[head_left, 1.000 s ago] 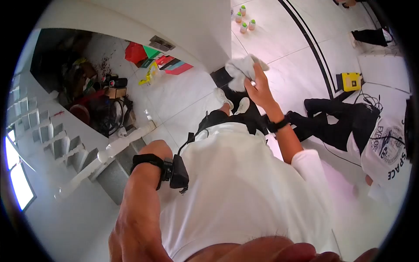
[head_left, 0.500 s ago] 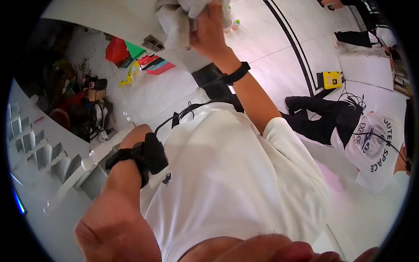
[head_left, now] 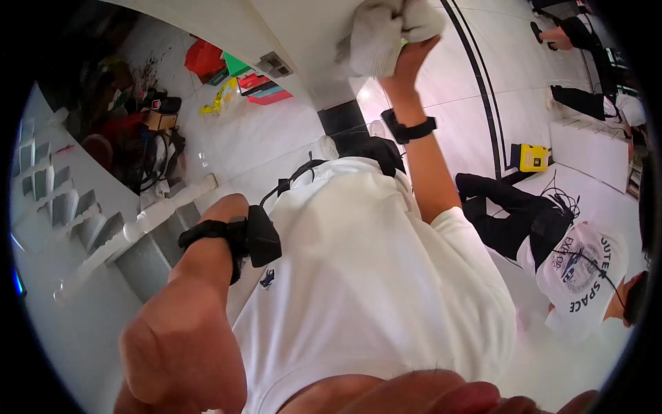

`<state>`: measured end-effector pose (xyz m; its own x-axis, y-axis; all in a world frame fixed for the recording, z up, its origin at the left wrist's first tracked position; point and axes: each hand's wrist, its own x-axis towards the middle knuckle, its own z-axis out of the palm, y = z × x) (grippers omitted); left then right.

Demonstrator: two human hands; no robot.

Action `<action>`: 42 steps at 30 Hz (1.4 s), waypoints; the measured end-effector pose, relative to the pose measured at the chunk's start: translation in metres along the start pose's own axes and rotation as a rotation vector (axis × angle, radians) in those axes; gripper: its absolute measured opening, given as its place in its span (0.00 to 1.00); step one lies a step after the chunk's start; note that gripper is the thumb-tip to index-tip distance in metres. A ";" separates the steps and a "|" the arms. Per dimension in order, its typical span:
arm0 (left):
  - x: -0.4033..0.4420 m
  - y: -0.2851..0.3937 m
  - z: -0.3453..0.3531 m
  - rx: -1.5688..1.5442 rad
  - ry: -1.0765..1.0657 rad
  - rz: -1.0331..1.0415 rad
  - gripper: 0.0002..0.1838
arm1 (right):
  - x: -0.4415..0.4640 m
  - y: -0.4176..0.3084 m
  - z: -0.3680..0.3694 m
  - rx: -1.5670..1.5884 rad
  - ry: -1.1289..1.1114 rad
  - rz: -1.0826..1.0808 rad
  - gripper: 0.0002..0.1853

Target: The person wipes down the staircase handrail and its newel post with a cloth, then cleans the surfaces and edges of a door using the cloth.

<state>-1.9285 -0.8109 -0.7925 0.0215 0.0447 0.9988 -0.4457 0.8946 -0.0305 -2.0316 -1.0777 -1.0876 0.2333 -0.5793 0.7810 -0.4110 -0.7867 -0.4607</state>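
A greyish-white cloth (head_left: 376,43) is gripped in my right hand (head_left: 412,61) near the top of the view. It lies over the face of a white door (head_left: 303,31), beside its far edge, and its lower part is blurred. My left hand (head_left: 183,348) is raised close to the camera at the lower left, below a black wristband carrying a device. Its fingers are mostly out of sight, so its grip cannot be made out.
A metal latch plate (head_left: 274,64) is set in the door. Colourful boxes (head_left: 265,90) and bags lie on the floor behind it. A white stair railing (head_left: 134,228) stands left. At right are a seated person (head_left: 579,269) and a yellow case (head_left: 532,158).
My right hand has carried the cloth up to the door, first leftward, then back right in view. My left hand has shifted left, with its wristband lower on the left side.
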 end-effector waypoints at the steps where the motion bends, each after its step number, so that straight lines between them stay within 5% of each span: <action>1: -0.001 -0.002 0.004 -0.001 -0.004 -0.005 0.18 | 0.018 -0.005 -0.011 0.028 0.061 0.022 0.46; 7: -0.002 -0.021 0.034 -0.299 -0.026 0.000 0.19 | 0.043 0.029 -0.027 0.251 0.091 -0.072 0.47; 10: -0.001 -0.030 0.043 -0.426 -0.063 0.005 0.19 | 0.010 0.036 -0.015 0.413 -0.034 0.131 0.44; 14: 0.002 -0.037 0.064 -0.429 -0.044 -0.043 0.23 | 0.008 0.030 -0.028 0.958 -0.070 0.676 0.36; 18: -0.002 -0.047 0.089 -0.314 0.004 -0.090 0.23 | 0.047 0.024 -0.040 0.335 -0.036 0.044 0.14; 19: -0.003 -0.049 0.094 -0.291 0.019 -0.088 0.23 | 0.058 0.013 -0.044 0.788 0.009 0.312 0.15; 21: -0.004 -0.054 0.103 -0.237 0.052 -0.077 0.22 | 0.067 0.025 -0.041 0.330 0.093 -0.064 0.11; 26: -0.007 -0.054 0.113 -0.086 0.208 -0.112 0.21 | 0.019 0.049 -0.030 0.665 -0.111 0.273 0.13; 28: -0.027 -0.052 0.092 0.133 0.005 -0.316 0.23 | 0.001 0.063 -0.034 0.274 -0.258 0.045 0.23; 31: -0.067 -0.120 0.072 0.477 -0.289 -0.099 0.24 | 0.001 0.069 -0.040 0.367 -0.313 0.088 0.26; 34: -0.104 -0.140 0.044 1.250 -0.152 -0.123 0.25 | 0.045 0.055 -0.062 0.453 -0.281 0.046 0.24; 38: -0.090 -0.169 0.010 1.707 -0.258 -0.055 0.29 | 0.094 0.032 -0.065 0.532 -0.094 -0.079 0.24; 42: -0.100 -0.189 0.004 1.621 -0.272 0.010 0.34 | 0.076 0.047 -0.045 0.632 -0.128 0.013 0.20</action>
<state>-1.8499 -0.9861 -0.8863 -0.0574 -0.1836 0.9813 -0.8636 -0.4841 -0.1411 -2.0732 -1.1492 -1.0307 0.3513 -0.5794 0.7355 0.1750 -0.7310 -0.6595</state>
